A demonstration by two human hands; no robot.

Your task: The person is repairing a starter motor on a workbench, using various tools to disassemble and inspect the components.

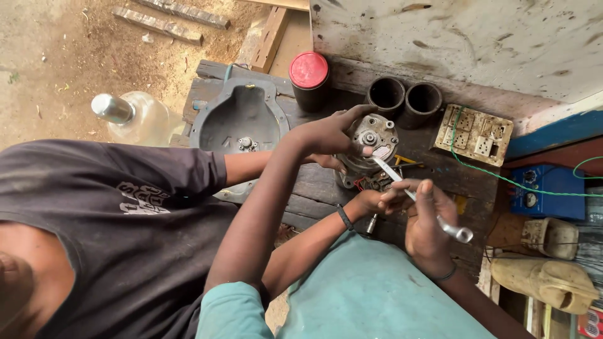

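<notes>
I am seeing a co-worker's dark sleeve (157, 182) crowding the left edge, a grey housing (242, 119) behind it. My left hand (330, 132) is clamping the round, grimy motor (372, 141) on the wooden bench (308, 201). My right hand (427, 226) is gripping one wrench (418, 201). Two black cups (405, 97) are standing beyond the motor; one switchboard (475, 133) is lying right.

A dull grey metal motor (370, 141) with a worn, grimy surface sits on a rough, dark, stained wooden bench (314, 194). A bright, smooth, shiny metal spanner (421, 204) crosses it. Far behind stands a matt black plastic can with a glossy red lid (308, 69).
</notes>
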